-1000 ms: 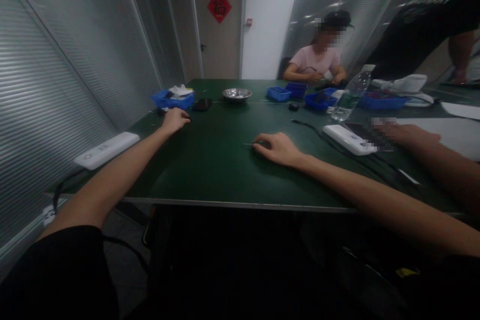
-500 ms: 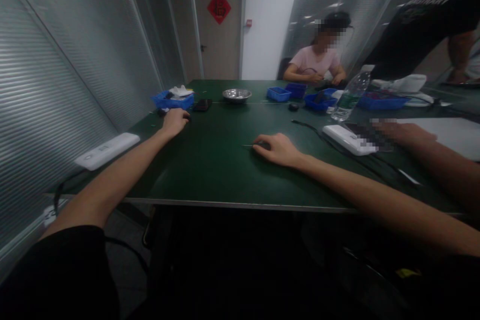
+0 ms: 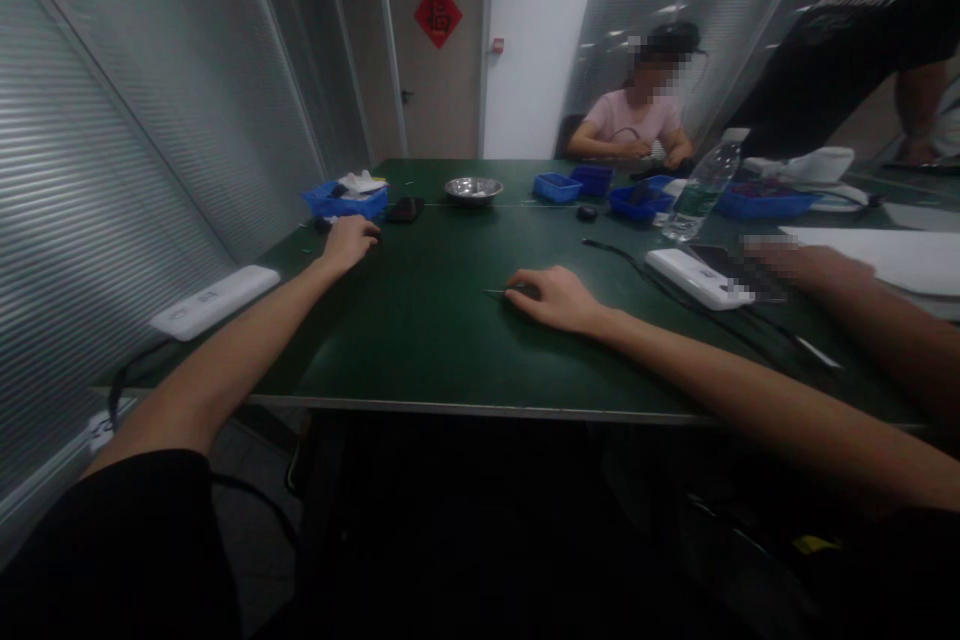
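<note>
My right hand point(image 3: 559, 300) rests on the green table point(image 3: 420, 350), thumb and forefinger closed on a thin metal piece point(image 3: 493, 292) whose pale tip points left. The rest of that piece is hidden by the fingers, so its kind does not show. Farther off on the left, my left hand point(image 3: 349, 242) lies with curled fingers just in front of a blue tray point(image 3: 346, 204) holding white and dark items. A small dark patch shows under its fingertips; I cannot make out what it is. A black phone-like object point(image 3: 406, 210) lies beyond this hand.
A steel bowl point(image 3: 474, 192) stands at the back middle. To the right are a blue bin point(image 3: 556, 187), a water bottle point(image 3: 694, 195), a white power strip point(image 3: 697, 278) and a black cable point(image 3: 637, 265). Another person's hand point(image 3: 814, 265) reaches in nearby. Another white strip point(image 3: 217, 302) lies left.
Both my hands stay in place. At the right, the white sheet beside the other person's hand has shifted slightly.
</note>
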Tool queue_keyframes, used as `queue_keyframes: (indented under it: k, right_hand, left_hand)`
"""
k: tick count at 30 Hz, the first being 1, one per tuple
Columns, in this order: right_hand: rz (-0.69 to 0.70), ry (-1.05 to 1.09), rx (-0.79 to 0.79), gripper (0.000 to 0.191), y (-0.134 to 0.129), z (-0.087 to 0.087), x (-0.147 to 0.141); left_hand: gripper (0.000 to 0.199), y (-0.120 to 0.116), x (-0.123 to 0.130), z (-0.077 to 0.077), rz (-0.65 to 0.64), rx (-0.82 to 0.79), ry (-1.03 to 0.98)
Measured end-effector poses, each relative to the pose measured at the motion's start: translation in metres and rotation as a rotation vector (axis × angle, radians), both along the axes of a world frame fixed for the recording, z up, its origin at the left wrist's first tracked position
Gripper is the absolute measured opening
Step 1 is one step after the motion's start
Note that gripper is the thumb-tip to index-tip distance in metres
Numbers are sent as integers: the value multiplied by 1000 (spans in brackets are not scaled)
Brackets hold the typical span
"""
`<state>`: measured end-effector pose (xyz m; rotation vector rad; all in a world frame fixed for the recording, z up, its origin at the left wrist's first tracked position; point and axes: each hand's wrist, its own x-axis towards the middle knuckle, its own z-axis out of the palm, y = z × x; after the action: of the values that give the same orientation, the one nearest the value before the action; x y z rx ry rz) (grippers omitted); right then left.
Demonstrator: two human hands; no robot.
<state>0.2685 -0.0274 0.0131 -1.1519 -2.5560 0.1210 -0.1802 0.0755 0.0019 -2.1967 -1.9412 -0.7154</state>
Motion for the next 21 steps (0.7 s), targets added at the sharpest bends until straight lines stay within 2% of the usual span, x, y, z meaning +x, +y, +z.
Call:
queue_keyframes:
  k: [7,16,21]
  right_hand:
    - [11,6,-2,42,0,-1,0]
    - [14,2,-20,42,-1,1,1]
    - [7,-1,-4,41,1,-1,1]
  left_hand:
    - [36,9,0,-2,23,-65,6]
    - [34,3,9,1,95,-52,-221]
    - [32,6,7,-5,68,-1,-271]
